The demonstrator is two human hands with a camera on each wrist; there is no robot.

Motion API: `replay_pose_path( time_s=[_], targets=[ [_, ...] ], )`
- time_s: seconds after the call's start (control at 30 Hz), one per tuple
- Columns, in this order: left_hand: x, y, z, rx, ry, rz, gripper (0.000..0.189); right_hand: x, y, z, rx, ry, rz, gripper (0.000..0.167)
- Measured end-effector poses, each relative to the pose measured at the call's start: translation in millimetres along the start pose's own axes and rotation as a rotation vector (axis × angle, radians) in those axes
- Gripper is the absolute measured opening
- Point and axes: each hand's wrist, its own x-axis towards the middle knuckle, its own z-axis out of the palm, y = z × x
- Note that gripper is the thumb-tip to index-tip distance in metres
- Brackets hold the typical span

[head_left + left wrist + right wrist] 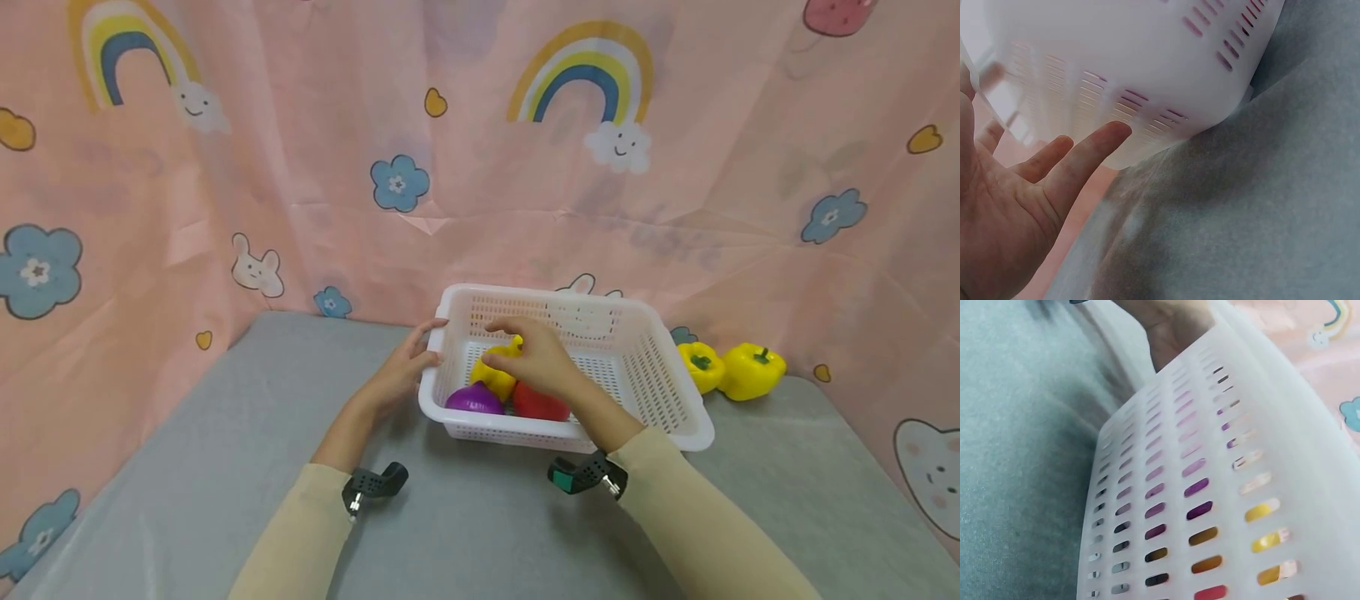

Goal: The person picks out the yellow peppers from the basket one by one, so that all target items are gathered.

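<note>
A white slotted plastic basket (660, 392) stands on the table, holding a purple onion (476, 399), a yellow pear-like fruit (491, 377) with a stem, and a rounded red item (538, 404). At the basket's left end, my left hand (397, 377) rests against the rim with fingers extended. In the left wrist view those fingers (1088, 156) lie along the basket's outer wall. Inside the basket, my right hand (542, 358) hovers over the yellow fruit, thumb and fingers spread apart. It partly covers the red item. Only the basket's slotted side (1166, 487) and the left hand appear in the right wrist view.
Two yellow bell peppers (752, 372) sit side by side on the table, just beyond the basket's right end. A grey cloth (465, 525) covers the table. Behind it hangs a pink patterned curtain (315, 150).
</note>
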Motion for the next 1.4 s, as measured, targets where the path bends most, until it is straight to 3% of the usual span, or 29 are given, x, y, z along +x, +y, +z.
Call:
replay_pose_path(
  time_s=[0.6, 1.2, 1.4],
  targets=[
    [0.1, 1.8, 0.0, 0.027, 0.015, -0.005, 0.059, -0.5, 1.6, 7.4, -0.099, -0.097, 0.079, 0.052],
    [1.0, 0.2, 0.4, 0.017, 0.005, 0.002, 0.059, 0.2, 7.3, 6.6, -0.172, -0.102, 0.098, 0.047],
    [1.2, -0.2, 0.5, 0.008, -0.001, 0.013, 0.061, -0.4, 7.7, 6.2, -0.219, -0.087, 0.141, 0.051]
  ],
)
